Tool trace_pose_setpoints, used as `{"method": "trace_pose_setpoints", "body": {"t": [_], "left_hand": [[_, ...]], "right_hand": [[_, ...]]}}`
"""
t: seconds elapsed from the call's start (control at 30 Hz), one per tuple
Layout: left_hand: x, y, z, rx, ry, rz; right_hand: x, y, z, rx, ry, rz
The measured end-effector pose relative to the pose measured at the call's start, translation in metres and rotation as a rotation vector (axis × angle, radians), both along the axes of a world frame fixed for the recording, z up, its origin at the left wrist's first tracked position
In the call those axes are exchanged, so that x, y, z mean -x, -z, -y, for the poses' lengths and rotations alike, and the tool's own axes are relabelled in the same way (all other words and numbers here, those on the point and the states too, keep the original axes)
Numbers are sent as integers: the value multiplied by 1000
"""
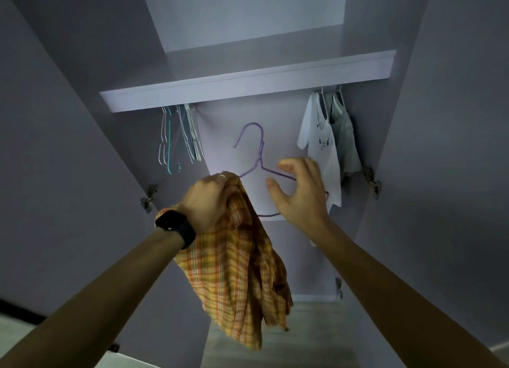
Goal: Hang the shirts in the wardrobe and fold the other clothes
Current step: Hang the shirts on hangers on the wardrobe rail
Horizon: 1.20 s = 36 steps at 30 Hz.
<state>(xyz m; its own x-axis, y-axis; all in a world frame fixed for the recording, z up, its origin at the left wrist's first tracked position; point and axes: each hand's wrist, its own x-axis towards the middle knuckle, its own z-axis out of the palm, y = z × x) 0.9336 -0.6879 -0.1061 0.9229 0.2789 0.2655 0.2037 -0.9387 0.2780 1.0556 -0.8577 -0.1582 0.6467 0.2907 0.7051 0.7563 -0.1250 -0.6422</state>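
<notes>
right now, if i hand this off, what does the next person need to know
Left hand grips the plaid shirt at one end of the purple hanger.
Right hand is open by the hanger's other arm.
Done: White shirt and grey shirt hang at the right; spare hangers at the left.
To do: get the plaid shirt onto the hanger, hook it up, fold the other clothes, none in view.

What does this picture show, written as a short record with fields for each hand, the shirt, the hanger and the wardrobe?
left hand: grips the bunched plaid shirt
right hand: open, in front of the purple hanger
purple hanger: not hung, one end at the left hand, no shirt on it yet
wardrobe left: empty hangers under the shelf
wardrobe right: white shirt and grey garment already hung
</notes>
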Motion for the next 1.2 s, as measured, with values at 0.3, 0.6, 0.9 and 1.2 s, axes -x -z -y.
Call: {"method": "trace_pose_setpoints", "body": {"t": [0.3,0.6,0.9,1.2], "left_hand": [[-13,-57,-3,54,-80,268],[69,-68,-70,-69,-177,302],[93,-28,-73,-274,-310,144],[65,-7,-43,-325,-514,-151]], "right_hand": [[25,88,-12,694,-86,-473],[-41,32,-5,316,-258,-517],[-62,-47,-41,275,-242,-477],[2,-99,-60,48,-263,-379]]}}
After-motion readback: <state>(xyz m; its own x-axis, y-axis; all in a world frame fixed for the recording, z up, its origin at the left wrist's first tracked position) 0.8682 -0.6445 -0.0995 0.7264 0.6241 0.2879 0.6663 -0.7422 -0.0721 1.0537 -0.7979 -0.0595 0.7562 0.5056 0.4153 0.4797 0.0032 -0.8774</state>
